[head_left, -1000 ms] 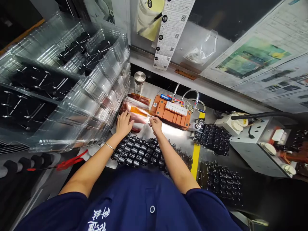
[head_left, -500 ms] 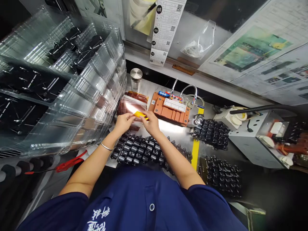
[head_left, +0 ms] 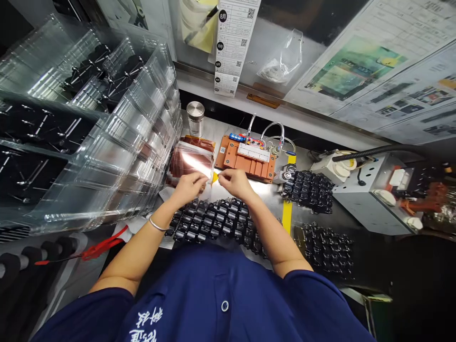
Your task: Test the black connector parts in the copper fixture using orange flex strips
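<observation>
Both hands meet over the bench just in front of the orange fixture (head_left: 245, 159). Left hand (head_left: 188, 186) and right hand (head_left: 234, 180) each pinch one end of a small yellow tape piece (head_left: 214, 177), so both grips are narrow and closed on it. The piece sits in the gap between the two sets of fingertips, with only a short triangular bit showing. Its long axis appears to run left-right, hand to hand, roughly parallel to the fixture's front edge. The right hand's fingertips look slightly closer to the visible part; the left covers its own end, so I cannot tell how much it holds.

Relative to the fixture:
- Just left of it: a stack of amber film sheets (head_left: 190, 159), glare on top, left hand just in front of them.
- Behind-left: a small steel-capped jar (head_left: 195, 118), upright.
- In front, under both wrists: a tray of black parts (head_left: 213, 221), rows tightly packed.
- Right of it: another batch of black parts (head_left: 309, 190), past a yellow floor-tape stripe (head_left: 288, 209); a third batch nearer the person.
- Far right: a grey control box (head_left: 370, 199) with a black hose over it.
- Far left: tall stacks of clear plastic trays (head_left: 89, 133), leaning close to the film sheets.

Bench (head_left: 263, 192) is bare steel, brightly lit right under the hands. Free room is tight, only a small patch between the fixture and the black parts.
</observation>
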A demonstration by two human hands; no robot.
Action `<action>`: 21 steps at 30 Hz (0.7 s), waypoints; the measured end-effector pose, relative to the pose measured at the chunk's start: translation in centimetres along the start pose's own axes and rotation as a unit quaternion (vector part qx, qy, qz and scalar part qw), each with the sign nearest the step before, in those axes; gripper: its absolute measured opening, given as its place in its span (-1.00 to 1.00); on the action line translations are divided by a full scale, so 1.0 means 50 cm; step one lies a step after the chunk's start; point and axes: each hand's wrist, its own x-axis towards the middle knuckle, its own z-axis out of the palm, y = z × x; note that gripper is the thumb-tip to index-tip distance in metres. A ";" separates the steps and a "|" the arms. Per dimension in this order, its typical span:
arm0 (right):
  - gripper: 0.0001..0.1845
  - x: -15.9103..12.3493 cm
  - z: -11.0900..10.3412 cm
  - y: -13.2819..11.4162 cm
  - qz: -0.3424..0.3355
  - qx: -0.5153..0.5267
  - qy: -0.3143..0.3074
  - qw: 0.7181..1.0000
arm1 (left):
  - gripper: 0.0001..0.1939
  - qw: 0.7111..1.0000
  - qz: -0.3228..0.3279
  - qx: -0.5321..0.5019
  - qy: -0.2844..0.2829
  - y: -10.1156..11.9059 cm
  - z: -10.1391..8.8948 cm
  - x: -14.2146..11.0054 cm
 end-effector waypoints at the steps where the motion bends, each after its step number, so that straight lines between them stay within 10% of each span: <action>1: -0.84 0.000 -0.010 0.026 0.047 0.056 0.053 0.996 | -0.75 0.998 -0.035 0.021 0.043 -0.016 -0.004 0.015; 6: -0.79 -0.046 -0.082 0.147 0.185 0.242 0.295 0.906 | -0.76 0.937 -0.165 0.239 0.194 -0.092 -0.015 0.099; 11: -0.74 -0.126 -0.140 0.194 0.142 0.187 0.346 0.908 | -0.65 0.893 -0.189 0.324 0.249 -0.128 0.007 0.120; 17: -0.80 -0.192 -0.201 0.235 0.065 -0.010 0.276 0.959 | -0.60 0.872 -0.032 0.346 0.344 -0.103 0.062 0.144; 19: -0.80 -0.204 -0.214 0.253 0.044 -0.037 0.260 0.964 | -0.65 0.896 0.098 0.327 0.284 -0.050 0.141 0.177; 21: -0.78 -0.210 -0.224 0.266 0.011 -0.062 0.234 0.970 | -0.70 0.910 0.257 0.307 0.106 0.025 0.260 0.224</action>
